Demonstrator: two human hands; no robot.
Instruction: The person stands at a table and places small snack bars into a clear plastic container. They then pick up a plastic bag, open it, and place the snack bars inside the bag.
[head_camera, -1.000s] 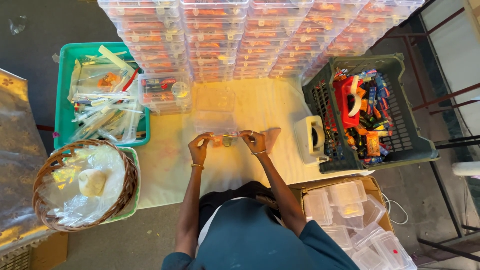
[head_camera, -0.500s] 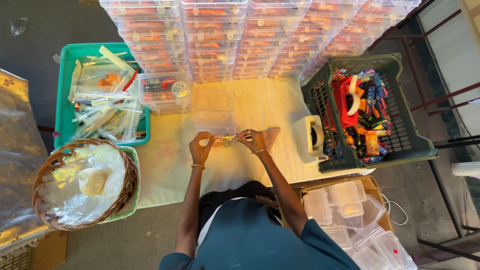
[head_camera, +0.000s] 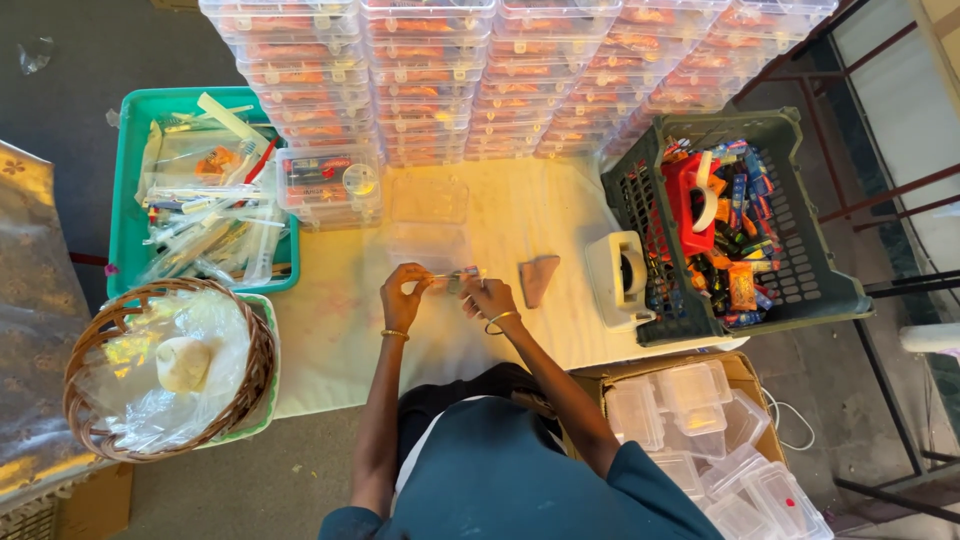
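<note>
Both hands meet over the middle of the pale table (head_camera: 330, 330). The left hand (head_camera: 402, 293) and the right hand (head_camera: 488, 298) pinch the two ends of a small clear packet (head_camera: 452, 278) with something thin inside — what it is cannot be told at this size. The fingers of both hands are curled in on it, the packet stretched level between them just above the tabletop.

At twelve o'clock from the hands, touching distance away, two empty clear boxes (head_camera: 428, 200) lie open on the table. Beyond them, still at twelve, stands a wall of stacked filled clear boxes (head_camera: 520, 80) that closes off the far edge. At two o'clock, just beside the right hand, lies a brown wedge-shaped piece (head_camera: 538, 278); at three o'clock stands a white tape dispenser (head_camera: 620, 275), and past it a dark plastic crate (head_camera: 800, 250) full of coloured small goods, with a red item on top.

At ten o'clock one filled clear box (head_camera: 330, 180) sits against a green tray (head_camera: 125, 230) heaped with clear-wrapped long items. At eight o'clock a wicker basket (head_camera: 100, 340) holds crumpled clear plastic and a pale round lump. At four o'clock — low, beside the person's right elbow — a cardboard carton (head_camera: 600, 372) holds more empty clear boxes.
</note>
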